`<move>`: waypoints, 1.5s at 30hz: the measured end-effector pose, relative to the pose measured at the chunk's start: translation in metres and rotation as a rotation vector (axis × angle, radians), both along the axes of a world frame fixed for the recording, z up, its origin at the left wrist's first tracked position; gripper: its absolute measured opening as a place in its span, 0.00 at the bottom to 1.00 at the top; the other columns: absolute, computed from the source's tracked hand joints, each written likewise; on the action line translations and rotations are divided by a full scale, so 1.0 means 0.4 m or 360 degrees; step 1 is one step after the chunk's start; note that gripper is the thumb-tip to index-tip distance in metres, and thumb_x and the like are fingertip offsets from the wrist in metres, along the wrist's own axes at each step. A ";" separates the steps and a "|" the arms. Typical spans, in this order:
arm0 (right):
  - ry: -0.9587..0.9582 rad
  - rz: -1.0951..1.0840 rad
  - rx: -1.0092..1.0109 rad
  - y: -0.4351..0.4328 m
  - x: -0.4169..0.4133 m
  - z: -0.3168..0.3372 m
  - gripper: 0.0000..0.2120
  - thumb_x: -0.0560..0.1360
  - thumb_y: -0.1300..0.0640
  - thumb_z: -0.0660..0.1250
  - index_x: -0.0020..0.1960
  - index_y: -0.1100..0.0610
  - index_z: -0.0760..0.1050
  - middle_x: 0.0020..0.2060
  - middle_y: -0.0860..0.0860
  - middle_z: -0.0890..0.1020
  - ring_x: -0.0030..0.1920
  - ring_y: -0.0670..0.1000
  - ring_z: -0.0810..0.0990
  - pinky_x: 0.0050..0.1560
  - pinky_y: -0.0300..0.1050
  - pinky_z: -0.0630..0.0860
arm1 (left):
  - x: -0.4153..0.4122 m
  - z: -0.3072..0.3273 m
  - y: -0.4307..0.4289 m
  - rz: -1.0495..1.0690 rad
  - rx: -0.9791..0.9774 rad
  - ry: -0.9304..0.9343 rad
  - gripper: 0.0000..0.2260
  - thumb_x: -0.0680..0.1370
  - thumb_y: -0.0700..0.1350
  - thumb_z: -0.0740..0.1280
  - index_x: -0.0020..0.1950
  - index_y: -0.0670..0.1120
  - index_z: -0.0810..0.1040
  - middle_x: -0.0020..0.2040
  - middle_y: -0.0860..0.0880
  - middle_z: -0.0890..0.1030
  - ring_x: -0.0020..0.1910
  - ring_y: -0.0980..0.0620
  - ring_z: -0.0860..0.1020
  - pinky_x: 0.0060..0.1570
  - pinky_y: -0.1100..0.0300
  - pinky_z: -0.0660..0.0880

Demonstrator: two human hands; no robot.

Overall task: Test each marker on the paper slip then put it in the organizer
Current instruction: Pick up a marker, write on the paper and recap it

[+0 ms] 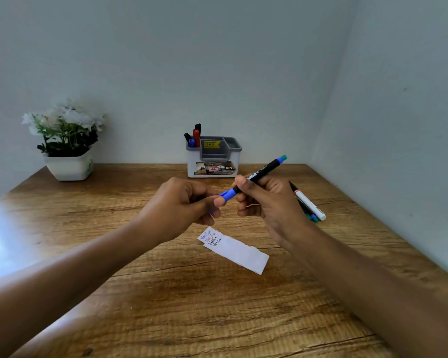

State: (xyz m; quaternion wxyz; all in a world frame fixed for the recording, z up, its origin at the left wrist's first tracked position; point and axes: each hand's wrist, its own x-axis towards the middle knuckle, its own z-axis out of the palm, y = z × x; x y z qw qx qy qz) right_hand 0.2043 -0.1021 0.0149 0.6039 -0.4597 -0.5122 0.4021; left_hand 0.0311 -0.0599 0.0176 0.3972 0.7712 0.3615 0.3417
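My right hand (264, 200) grasps the marker (259, 174) barrel, its axis pointing down-left into my left hand (189, 202), which pinches the blue cap (226, 195).

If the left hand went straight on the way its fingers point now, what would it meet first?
The left hand points right, pinching the marker's blue cap. Straight on, it would meet the right hand holding the marker, close opposite it; depth seems matched, though one view can't confirm.
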 end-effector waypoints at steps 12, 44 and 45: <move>0.0098 -0.0011 0.0018 -0.003 -0.019 0.007 0.08 0.74 0.56 0.67 0.38 0.58 0.80 0.26 0.49 0.78 0.25 0.45 0.75 0.25 0.37 0.74 | -0.024 0.039 0.023 -0.0417 -0.1107 -0.0246 0.12 0.67 0.47 0.70 0.44 0.40 0.85 0.33 0.46 0.82 0.27 0.55 0.81 0.31 0.64 0.81; -0.0489 0.0333 -0.0442 -0.019 0.022 -0.045 0.04 0.72 0.68 0.67 0.44 0.62 0.78 0.34 0.54 0.81 0.35 0.48 0.80 0.39 0.46 0.81 | -0.125 -0.107 0.029 -0.0844 0.1312 0.0622 0.11 0.79 0.50 0.65 0.60 0.52 0.81 0.58 0.58 0.82 0.62 0.63 0.76 0.53 0.58 0.79; -0.0560 0.0348 -0.0419 -0.018 0.018 -0.050 0.04 0.71 0.69 0.67 0.44 0.62 0.77 0.33 0.53 0.81 0.34 0.47 0.80 0.38 0.45 0.81 | -0.124 -0.109 0.031 -0.0823 0.1296 0.0621 0.12 0.79 0.51 0.65 0.60 0.52 0.81 0.58 0.58 0.82 0.61 0.64 0.76 0.52 0.58 0.79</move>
